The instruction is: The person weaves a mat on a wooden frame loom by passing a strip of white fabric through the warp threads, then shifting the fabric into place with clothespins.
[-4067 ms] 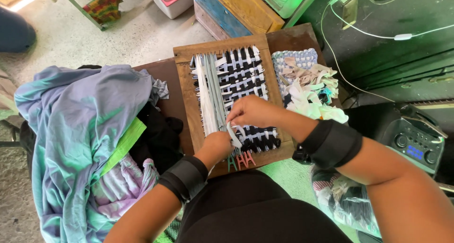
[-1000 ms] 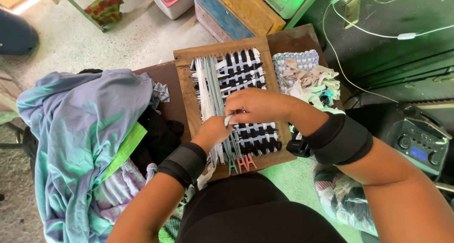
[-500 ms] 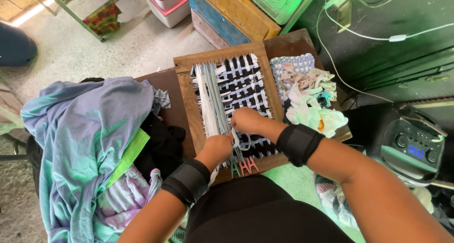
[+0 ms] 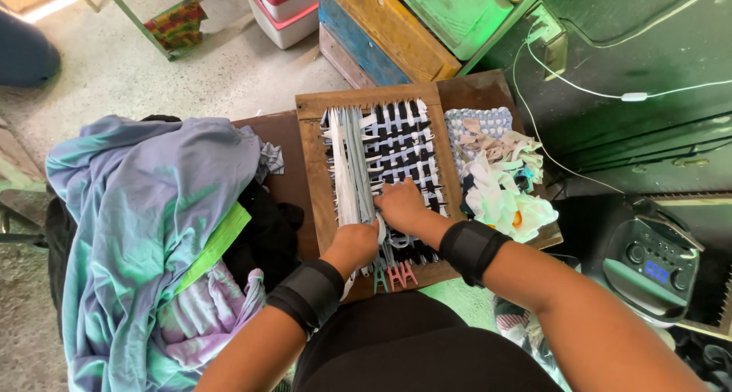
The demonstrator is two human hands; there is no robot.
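Where the low brown table [image 4: 284, 144] runs off to the left, a heap of pale blue and lilac cloth [image 4: 145, 224] with a bright green strip lies draped over its edge, well apart from both hands. Just right of that heap sits the wooden weaving frame [image 4: 313, 171], flat on the table, its left part strung with grey and white fabric strips [image 4: 349, 171] running lengthwise and its right part filled with a black-and-white woven patch [image 4: 404, 144]. The left hand [image 4: 354, 243] rests at the frame's near edge, fingers curled around the lower ends of the grey strips; it looks like a pinching grip, though the fingertips are hidden by the strips. Touching it on the right, the right hand [image 4: 400, 205] lies palm down on the weave near the middle of the frame, fingers bent and pressed into the strips, seemingly gripping a white one. Both wrists wear black bands. Small pink and green clips [image 4: 395, 274] hang at the frame's near edge below the hands. Farther right, beside the frame, a pile of light fabric scraps [image 4: 503, 182] sits on the table, and a dark portable speaker [image 4: 648, 266] stands beyond it.
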